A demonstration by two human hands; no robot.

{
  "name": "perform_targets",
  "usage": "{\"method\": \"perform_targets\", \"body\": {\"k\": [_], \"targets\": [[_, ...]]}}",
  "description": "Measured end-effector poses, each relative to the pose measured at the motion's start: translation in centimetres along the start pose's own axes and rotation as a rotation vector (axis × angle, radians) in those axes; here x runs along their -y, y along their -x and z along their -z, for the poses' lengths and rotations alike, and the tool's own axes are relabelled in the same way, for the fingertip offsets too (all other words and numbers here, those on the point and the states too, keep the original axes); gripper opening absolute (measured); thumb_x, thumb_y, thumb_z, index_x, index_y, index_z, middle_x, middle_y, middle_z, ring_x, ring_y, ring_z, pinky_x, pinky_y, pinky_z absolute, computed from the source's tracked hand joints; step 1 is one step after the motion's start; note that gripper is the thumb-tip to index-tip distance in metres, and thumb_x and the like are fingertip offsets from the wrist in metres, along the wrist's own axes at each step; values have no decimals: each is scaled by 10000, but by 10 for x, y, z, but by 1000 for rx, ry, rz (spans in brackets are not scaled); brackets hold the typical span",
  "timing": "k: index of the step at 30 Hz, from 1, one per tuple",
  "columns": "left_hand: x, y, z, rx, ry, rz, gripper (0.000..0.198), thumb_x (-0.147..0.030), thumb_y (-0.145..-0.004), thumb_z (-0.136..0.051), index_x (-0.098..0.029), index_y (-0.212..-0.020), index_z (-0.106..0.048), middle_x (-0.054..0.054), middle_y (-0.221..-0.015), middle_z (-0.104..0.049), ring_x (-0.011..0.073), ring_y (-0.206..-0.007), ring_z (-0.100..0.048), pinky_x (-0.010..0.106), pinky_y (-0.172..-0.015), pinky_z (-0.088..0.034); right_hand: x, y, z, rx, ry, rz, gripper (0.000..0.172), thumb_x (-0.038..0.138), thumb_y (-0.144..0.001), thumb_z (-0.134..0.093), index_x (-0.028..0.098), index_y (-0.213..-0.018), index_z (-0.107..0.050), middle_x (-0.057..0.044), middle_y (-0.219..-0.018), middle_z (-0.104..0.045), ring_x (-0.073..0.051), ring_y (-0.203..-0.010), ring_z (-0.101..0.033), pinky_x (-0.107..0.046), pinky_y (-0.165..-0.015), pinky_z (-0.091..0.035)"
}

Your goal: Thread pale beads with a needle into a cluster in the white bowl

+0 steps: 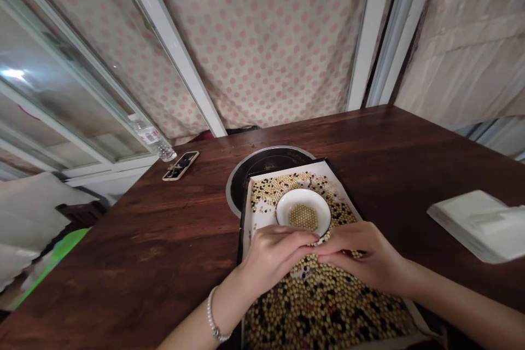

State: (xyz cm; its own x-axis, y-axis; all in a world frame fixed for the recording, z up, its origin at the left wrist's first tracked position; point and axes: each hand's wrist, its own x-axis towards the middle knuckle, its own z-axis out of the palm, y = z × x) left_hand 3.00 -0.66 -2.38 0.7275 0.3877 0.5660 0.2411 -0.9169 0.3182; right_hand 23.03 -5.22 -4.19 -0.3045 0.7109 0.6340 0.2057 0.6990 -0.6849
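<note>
A flat tray [246, 213] lies on the dark wooden table [143, 240], covered with mixed yellow and dark beans [320, 306]. A small white bowl [303, 214] holding only yellow beans sits in the tray's far half. My left hand [273, 254] and my right hand [363, 257] rest on the beans just in front of the bowl. Their fingertips meet at the bowl's near rim, fingers curled together in a pinch. What they pinch is too small to make out. A pearl bracelet [213, 322] circles my left wrist.
A round black hob [262, 161] is set into the table behind the tray. A phone [180, 165] and a plastic bottle [151, 139] lie at the far left edge. White folded sheets [479, 224] sit at the right. A dotted curtain hangs behind.
</note>
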Motion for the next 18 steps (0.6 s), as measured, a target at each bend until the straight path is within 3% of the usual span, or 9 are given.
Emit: {"method": "perform_targets", "body": {"k": [9, 18], "targets": [[1, 0, 0, -6, -7, -6, 138, -210, -868, -559, -188, -1001, -590, 0, -914, -717, 125, -833, -686, 242, -705, -578, 1, 0, 0, -8, 66, 38, 99, 175, -805, -619, 178, -872, -691, -15, -657, -676, -85, -532, -588, -200, -474, -460], [1, -1, -1, -22, -11, 10, 145, -217, -860, -573, -195, -1003, -587, 1, -904, -720, 131, -808, -690, 246, -683, -580, 2, -1, -1, -49, 27, -47, 50, 183, -793, -634, 181, -816, -678, -2, -680, -688, -85, -562, -601, -199, -503, -473]]}}
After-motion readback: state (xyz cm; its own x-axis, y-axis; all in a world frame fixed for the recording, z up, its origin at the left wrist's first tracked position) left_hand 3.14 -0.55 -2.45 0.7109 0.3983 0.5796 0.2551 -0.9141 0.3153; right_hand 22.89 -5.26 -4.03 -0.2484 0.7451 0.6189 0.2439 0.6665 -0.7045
